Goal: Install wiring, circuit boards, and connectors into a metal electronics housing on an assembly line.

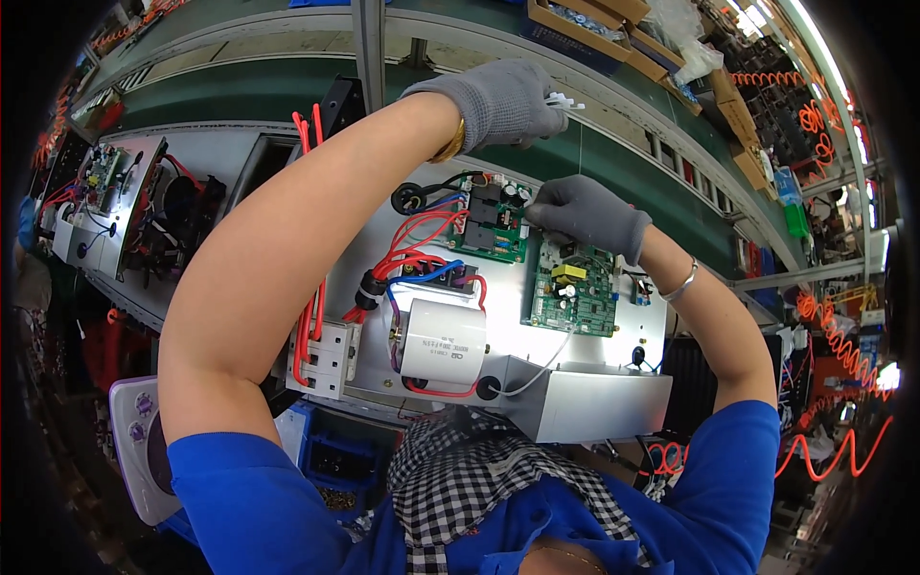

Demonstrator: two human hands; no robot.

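Observation:
My left hand point(498, 103), in a grey knit glove, is raised over the far edge of the metal panel point(513, 297). It is closed around several small white plastic pieces point(565, 102) that stick out past its fingers. My right hand point(592, 216), gloved the same way, has its fingers curled between the smaller green circuit board point(491, 240) and the larger green circuit board point(578, 311). What its fingertips pinch, if anything, is hidden. A white cylindrical capacitor point(443, 343) lies nearer me, beside bundled red wires point(391, 261).
A bent metal cover point(599, 401) stands at the panel's near edge. White breakers point(331, 359) sit at the left end. Another wired assembly point(101, 206) lies further left. A metal frame post point(369, 53) rises at the far side, and cardboard boxes point(585, 34) stand beyond.

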